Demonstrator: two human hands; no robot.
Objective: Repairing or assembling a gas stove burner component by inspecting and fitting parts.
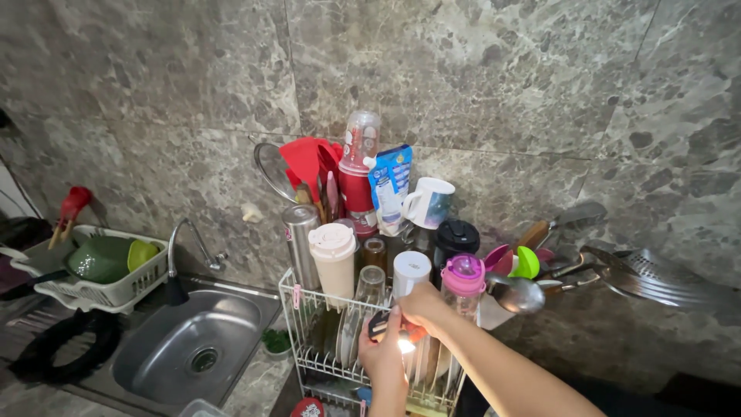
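Both hands meet at the white wire dish rack (292,297). The left hand (380,357) and right hand (423,303) pinch a small dark object (378,325). Keep it low, clear of the pink-lidded bottle (462,287) just right.

the small dark object with an orange part (390,328) pinched between the left hand (382,359) and right hand (423,305) is mostly covered by fingers, so its kind cannot be told. both forearms run off the bottom edge. the white wire dish rack (324,363) and a red round object (309,408) are cut off below. the perforated metal skimmer (656,278) blurs near the right edge.
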